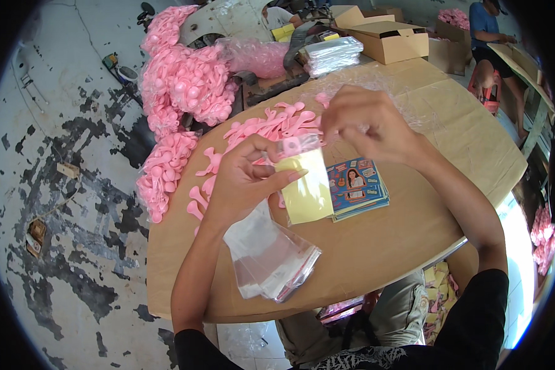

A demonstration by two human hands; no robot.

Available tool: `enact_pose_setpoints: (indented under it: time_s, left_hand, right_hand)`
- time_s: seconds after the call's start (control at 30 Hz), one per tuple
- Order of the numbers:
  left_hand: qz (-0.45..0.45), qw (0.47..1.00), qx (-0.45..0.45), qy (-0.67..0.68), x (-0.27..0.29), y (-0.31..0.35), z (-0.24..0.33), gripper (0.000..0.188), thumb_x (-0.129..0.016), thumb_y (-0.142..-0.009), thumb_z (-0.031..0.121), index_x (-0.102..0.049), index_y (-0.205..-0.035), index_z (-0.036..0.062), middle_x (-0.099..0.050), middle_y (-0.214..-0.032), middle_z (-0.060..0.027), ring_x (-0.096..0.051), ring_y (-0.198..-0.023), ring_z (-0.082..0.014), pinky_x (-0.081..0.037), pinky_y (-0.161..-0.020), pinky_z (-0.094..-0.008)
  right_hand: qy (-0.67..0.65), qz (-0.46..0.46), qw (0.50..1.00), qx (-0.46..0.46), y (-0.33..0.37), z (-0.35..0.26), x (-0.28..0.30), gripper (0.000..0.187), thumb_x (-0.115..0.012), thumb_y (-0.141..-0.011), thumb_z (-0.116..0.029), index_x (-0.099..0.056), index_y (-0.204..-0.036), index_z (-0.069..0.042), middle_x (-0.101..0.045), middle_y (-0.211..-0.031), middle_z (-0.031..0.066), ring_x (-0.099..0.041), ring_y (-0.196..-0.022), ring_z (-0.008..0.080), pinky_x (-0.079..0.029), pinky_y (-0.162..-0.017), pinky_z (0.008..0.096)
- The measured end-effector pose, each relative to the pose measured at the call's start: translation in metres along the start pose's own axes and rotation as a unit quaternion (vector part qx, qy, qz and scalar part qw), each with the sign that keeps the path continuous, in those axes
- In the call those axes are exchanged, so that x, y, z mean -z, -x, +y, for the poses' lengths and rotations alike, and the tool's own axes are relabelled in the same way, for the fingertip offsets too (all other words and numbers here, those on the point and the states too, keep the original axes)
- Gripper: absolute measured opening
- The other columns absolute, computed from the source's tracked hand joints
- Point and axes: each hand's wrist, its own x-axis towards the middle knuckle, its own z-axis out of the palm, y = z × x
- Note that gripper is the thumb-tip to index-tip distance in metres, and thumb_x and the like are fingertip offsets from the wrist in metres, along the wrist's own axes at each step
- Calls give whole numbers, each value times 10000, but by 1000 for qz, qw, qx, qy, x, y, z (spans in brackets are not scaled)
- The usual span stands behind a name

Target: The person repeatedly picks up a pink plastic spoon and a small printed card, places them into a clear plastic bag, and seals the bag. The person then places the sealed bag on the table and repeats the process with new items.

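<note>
My left hand (251, 176) grips a clear plastic bag (309, 148) from its left side, thumb across the front. Inside the bag are a pale yellow card (307, 194) and, near its top, a pink plastic piece (293, 147). My right hand (370, 120) is raised just right of the bag's top, fingers curled together and slightly blurred; what they hold, if anything, does not show. Right of the bag lies a stack of blue printed cards (367, 188). Below my left hand, flat clear bags (271, 259) lie fanned out. Loose pink plastic spoons (268, 128) are heaped behind the hands.
The table (401, 240) is covered in brown cardboard. Thin clear strips (407, 102) litter its far right. Bulging bags of pink spoons (191, 83) line its far left edge. Behind are stacked plastic packs (333, 55) and cardboard boxes (388, 43). Another person (490, 37) is at the far right.
</note>
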Motion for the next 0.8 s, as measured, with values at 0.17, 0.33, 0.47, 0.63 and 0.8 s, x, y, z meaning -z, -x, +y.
enact_pose_setpoints:
  time_s: [0.17,0.33,0.47,0.63,0.8]
  left_hand:
    - [29,992,-83,-88,-11,7,-3,339,-728,-820,-89,-492,-1039,17,-639,-1040,-106,-700,-900,-184,-616,-664,-246]
    - [66,994,-41,-83,-33,11,14,421,-706,-838,-82,-498,-1195,2,-601,-1155,-111,-651,-1039,-176,-602,-776,-272]
    - [23,989,22,-146,-23,44,21,537,-692,-849,-62,-483,-1338,10,-555,-1281,-102,-577,-1197,-191,-533,-972,-341]
    - [-24,910,46,-412,10,149,11,476,-767,-839,174,-609,-1271,52,-524,-1411,-161,-530,-1283,-325,-432,-1064,-465]
    - [91,902,16,-421,5,202,-25,677,-730,-823,542,-617,-1288,63,-456,-1483,-207,-357,-1402,-435,-281,-1139,-539]
  right_hand:
    - [-169,-41,949,-264,-7,-33,-15,350,-706,-932,-144,-585,-1245,-45,-669,-837,27,-606,-767,47,-509,-664,227]
    - [-231,-77,925,-291,-4,-38,-8,379,-687,-934,-79,-586,-1298,-42,-664,-894,-6,-601,-793,19,-503,-653,211]
    - [-248,17,923,-294,16,-51,35,379,-674,-935,-89,-597,-1303,-36,-691,-1018,58,-658,-886,98,-523,-753,224]
    - [-103,76,896,-426,145,-82,120,575,-804,-800,-399,-617,-1182,-11,-612,-1076,33,-590,-932,105,-463,-761,251]
    - [37,198,836,-511,376,-169,200,679,-820,-750,-549,-580,-1130,-41,-511,-854,-42,-467,-710,42,-346,-596,203]
